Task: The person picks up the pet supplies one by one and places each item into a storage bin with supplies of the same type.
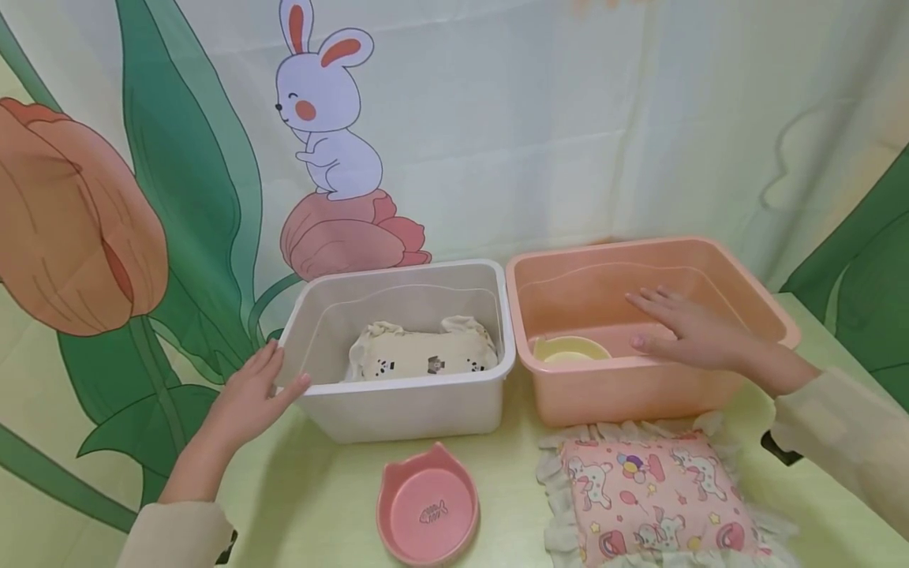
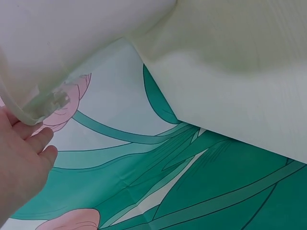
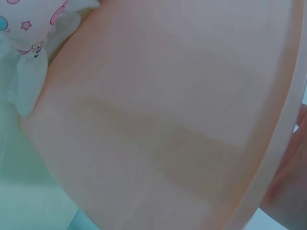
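Observation:
My left hand is at the left front corner of a white plastic bin, thumb spread from the fingers. In the left wrist view its fingertips are right at the bin's rim. A cream cushion with small animal prints lies inside that bin. My right hand extends over the front rim of a pink plastic bin, fingers straight, holding nothing. Inside the pink bin sits a yellow bowl, partly hidden by the front wall. In the right wrist view the pink bin's outer wall fills most of the picture.
A pink cat-eared bowl with a fish-bone print stands in front of the white bin. To its right lies a pink unicorn-print cushion with white ruffles, close against the pink bin. A curtain with a rabbit and tulips hangs behind.

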{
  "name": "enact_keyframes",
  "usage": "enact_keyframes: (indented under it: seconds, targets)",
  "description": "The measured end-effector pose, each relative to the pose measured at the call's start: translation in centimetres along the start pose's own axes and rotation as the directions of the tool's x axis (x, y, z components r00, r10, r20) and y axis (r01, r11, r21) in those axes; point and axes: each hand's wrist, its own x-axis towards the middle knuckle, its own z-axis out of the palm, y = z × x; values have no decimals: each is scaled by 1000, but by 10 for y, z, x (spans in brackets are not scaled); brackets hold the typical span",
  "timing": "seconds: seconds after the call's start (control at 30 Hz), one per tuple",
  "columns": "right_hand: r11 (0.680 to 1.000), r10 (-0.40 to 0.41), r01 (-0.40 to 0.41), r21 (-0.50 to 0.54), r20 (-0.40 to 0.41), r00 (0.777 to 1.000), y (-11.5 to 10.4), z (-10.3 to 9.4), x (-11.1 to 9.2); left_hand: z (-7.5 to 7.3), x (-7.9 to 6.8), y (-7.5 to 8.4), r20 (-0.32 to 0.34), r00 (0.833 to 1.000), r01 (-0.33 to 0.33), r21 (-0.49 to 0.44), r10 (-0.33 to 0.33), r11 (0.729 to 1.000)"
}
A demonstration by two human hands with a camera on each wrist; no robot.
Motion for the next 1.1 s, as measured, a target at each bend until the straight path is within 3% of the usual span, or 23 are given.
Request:
enact_keyframes:
  seconds: [0.83, 1.1]
  targets:
    - [996, -84, 84, -39, 7, 996, -22, 4, -9, 4, 5, -5, 7, 1000, -15, -37, 15, 999]
    - [989, -139, 137, -55, -25, 990, -30, 7, -14, 6, 4, -6, 8, 1000, -3, -34, 3, 999]
